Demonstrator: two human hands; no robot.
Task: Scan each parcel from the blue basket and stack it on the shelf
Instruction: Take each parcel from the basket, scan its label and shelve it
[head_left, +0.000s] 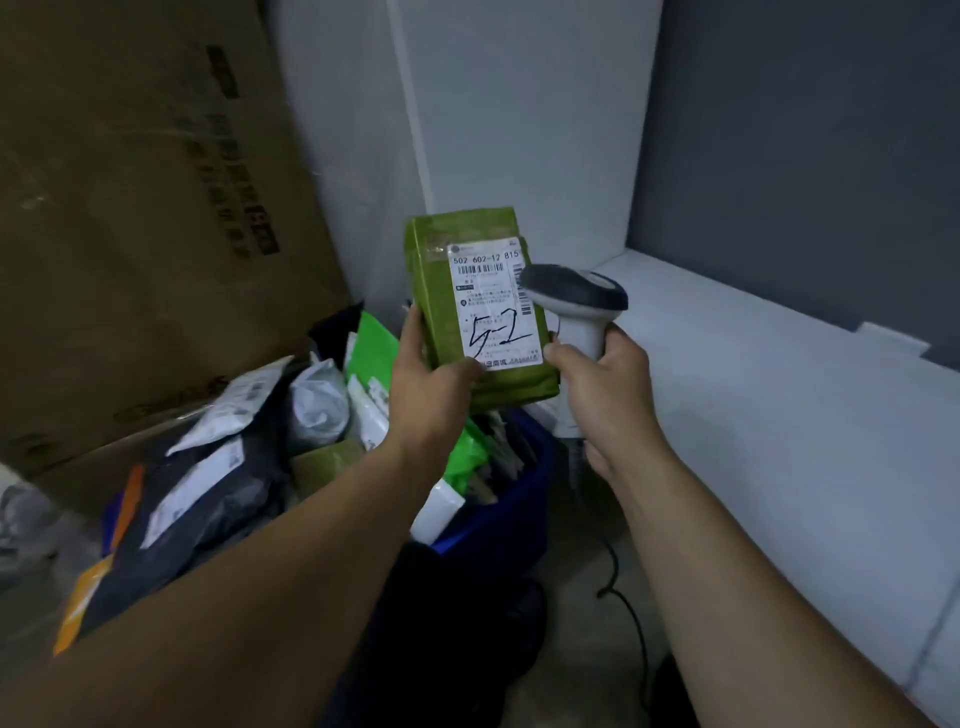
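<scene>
In a dim corner beside the white shelf, the left hand grips the green parcel above the blue basket while the right hand clasps the barcode scanner (its head overlapping the label's right edge), so the scan may misread.

Bare forearms rise from the lower frame. Left hand holds a parcel at centre; right hand grips a scanner.

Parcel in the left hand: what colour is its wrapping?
Green, with a white label on the parcel; head view.
</scene>
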